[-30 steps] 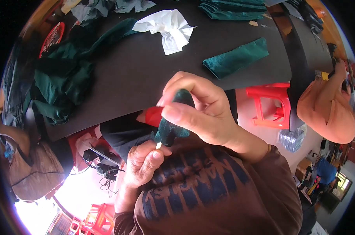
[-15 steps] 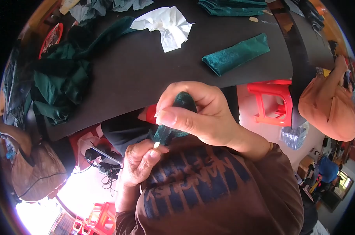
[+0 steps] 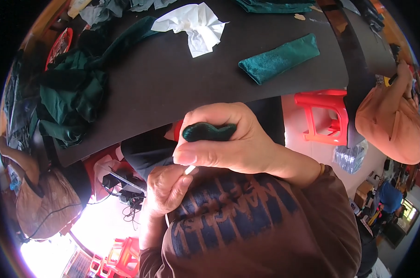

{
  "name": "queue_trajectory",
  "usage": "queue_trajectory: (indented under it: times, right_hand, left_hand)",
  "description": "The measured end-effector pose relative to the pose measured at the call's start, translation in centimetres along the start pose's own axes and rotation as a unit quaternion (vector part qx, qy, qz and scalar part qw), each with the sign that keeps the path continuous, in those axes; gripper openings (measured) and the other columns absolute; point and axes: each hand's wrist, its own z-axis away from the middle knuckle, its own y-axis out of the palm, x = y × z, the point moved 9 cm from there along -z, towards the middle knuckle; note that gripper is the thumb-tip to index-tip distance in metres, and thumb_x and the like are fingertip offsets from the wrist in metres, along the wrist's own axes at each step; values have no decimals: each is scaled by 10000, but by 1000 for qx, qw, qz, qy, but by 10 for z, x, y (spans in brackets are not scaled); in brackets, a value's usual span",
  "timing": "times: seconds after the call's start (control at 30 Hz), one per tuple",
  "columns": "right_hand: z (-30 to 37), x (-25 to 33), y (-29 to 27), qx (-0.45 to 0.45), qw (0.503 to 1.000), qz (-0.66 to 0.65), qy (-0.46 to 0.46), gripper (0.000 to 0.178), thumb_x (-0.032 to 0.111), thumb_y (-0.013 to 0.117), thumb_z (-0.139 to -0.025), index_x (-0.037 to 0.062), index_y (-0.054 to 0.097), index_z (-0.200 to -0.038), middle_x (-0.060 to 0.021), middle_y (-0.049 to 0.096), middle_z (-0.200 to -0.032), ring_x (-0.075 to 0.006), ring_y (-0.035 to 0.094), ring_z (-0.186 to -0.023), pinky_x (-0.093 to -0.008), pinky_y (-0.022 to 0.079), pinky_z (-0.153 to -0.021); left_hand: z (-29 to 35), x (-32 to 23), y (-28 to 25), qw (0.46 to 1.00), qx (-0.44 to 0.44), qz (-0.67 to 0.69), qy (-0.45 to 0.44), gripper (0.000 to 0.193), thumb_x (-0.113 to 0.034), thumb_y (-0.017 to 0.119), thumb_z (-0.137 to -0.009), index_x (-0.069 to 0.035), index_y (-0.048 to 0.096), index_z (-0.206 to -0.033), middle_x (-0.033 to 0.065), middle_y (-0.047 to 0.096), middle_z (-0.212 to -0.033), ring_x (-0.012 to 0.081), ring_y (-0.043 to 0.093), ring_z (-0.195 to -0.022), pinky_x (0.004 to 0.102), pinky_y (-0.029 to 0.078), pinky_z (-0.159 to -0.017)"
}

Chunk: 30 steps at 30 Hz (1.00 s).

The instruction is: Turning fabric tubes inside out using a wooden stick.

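Observation:
My right hand is closed around a piece of dark green velvet fabric, which bulges out between thumb and curled fingers. Just below it, my left hand pinches a small, slim white stick-like piece between thumb and fingertips. The white piece's upper end meets the underside of my right thumb; whether it goes into the fabric is hidden. Both hands are held in front of my body, off the near edge of the dark table.
On the table lie a folded green velvet piece, a crumpled white tissue and a heap of green velvet. A red stool stands at the right. Other people sit at the left and right.
My right hand has turned and closed further around the velvet, so its lower part is now covered. The left hand stays low with the white piece, which shows more.

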Motion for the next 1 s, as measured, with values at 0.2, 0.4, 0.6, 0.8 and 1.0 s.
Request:
queue_trajectory:
  times: [0.2, 0.4, 0.6, 0.8, 1.0]
  right_hand:
    - [4, -8, 1, -15, 992, -127, -9, 201, 105, 593, -855, -12, 568, -1017, -70, 597, -983, -105, 566, -872, -243, 448, -783]
    - [2, -3, 3, -9, 996, -56, -74, 149, 95, 584, -857, -16, 591, -957, -26, 552, -895, -74, 511, -764, -209, 394, -670]
    - [9, 14, -7, -99, 971, 102, -195, 146, 147, 639, -831, 2, 621, -822, -27, 498, -736, -87, 472, -669, -216, 366, -566]
    - [14, 9, 1, -99, 959, 149, -219, 115, 95, 636, -820, 1, 632, -887, -105, 635, -814, -178, 623, -703, -284, 458, -583]
    - [13, 4, 7, -36, 959, 184, -212, 218, 67, 589, -834, -66, 584, -1007, -176, 638, -979, -241, 633, -892, -302, 491, -779]
  left_hand:
    - [8, 15, 6, 992, -14, 87, -90, 189, -148, 526, -889, 21, 608, -908, 124, 640, -784, 235, 623, -678, 292, 475, -630]
    - [12, 17, 8, 993, -39, 76, -80, 174, -128, 522, -889, 25, 601, -907, 114, 637, -786, 236, 619, -680, 284, 473, -640]
    - [7, 9, 8, 997, -36, 39, -54, 175, -120, 524, -884, 41, 587, -907, 115, 615, -742, 236, 599, -634, 293, 465, -614]
    - [7, 1, 8, 999, -53, -8, 7, 164, -119, 547, -865, 40, 576, -888, 123, 599, -726, 256, 587, -614, 308, 449, -585]
    - [12, 5, 8, 998, -50, 32, -16, 147, -106, 577, -847, 35, 575, -890, 130, 603, -730, 264, 591, -620, 312, 452, -592]
